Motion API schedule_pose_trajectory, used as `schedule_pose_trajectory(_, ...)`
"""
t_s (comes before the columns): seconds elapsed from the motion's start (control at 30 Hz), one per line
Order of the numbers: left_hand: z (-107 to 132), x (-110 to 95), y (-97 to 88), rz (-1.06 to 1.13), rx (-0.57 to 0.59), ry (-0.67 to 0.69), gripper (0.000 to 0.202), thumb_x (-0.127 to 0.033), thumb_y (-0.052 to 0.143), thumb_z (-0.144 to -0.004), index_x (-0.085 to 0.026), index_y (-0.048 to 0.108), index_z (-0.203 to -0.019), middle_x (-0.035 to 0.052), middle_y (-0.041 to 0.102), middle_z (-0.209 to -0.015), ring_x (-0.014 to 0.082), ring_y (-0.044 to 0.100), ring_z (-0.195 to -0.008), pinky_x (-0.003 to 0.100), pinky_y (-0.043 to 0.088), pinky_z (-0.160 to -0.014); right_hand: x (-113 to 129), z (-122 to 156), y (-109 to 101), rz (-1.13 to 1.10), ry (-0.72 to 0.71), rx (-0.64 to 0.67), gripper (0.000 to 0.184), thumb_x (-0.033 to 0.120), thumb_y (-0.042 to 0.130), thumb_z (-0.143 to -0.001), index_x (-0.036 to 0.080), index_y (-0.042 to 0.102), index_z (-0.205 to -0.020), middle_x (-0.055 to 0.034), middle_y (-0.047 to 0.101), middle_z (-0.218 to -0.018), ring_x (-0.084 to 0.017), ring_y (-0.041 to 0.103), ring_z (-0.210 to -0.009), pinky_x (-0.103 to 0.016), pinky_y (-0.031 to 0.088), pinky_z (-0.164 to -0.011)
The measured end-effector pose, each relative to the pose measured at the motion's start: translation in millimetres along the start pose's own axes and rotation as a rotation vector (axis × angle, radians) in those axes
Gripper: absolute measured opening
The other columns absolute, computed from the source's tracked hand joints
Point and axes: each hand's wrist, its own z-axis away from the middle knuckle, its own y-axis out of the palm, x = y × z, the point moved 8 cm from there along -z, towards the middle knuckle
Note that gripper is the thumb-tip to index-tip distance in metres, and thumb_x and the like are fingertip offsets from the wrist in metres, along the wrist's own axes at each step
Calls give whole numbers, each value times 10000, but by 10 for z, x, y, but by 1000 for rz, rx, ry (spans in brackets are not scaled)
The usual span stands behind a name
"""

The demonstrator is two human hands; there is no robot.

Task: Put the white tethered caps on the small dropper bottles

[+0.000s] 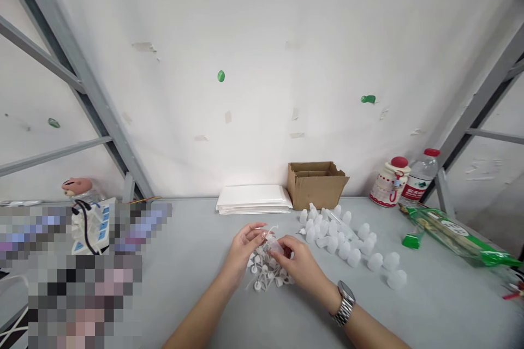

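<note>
Above a heap of small white caps with thin stems (266, 275), my two hands meet. My left hand (244, 244) pinches a small white cap with a thin curved stem (270, 230) between thumb and fingertips. Closed around a small translucent plastic bottle (273, 243) is my right hand (298, 257), with a metal-band watch on its wrist. The cap and the bottle are close together; whether they touch I cannot tell. To the right of my right hand lie several more translucent bottles (354, 257), spread in a loose group.
Against the wall are a stack of white flat sheets (254, 199) and an open cardboard box (317, 191). A red-lidded flask (388, 182), a water bottle (421, 177) and a green food packet (454, 234) stand or lie at right. At left is a power strip (102, 226) with cables.
</note>
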Motion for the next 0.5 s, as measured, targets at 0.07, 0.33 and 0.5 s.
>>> schedule_pose_trajectory(0.07, 14, -2, 37, 11, 30, -17, 357, -326, 688, -670, -156, 612, -974, 65, 679, -891, 181, 606, -855, 278, 433, -783, 43, 13, -32, 100, -65, -48, 138, 257, 516, -805, 163, 570, -718, 1, 518, -666, -126, 457, -605, -238, 361, -573)
schedule_pose_trajectory(0.33, 40, 43, 99, 46, 66, -76, 315, -302, 711, -652, -150, 643, -919, 99, 667, -1017, 231, 571, -1000, 329, 398, -884, 185, 98, -60, 319, -262, -151, 110, 214, 456, -851, 168, 551, -819, -36, 538, -728, -159, 495, -666, -276, 409, -619)
schedule_pose_trajectory(0.5, 74, -8, 158, 78, 119, -90, 276, -296, 687, -676, -131, 658, -896, 106, 659, -1020, 232, 571, -987, 335, 382, -903, 204, 110, -70, 262, -249, -172, 125, 252, 463, -858, 175, 551, -815, -33, 534, -715, -158, 493, -653, -275, 412, -594)
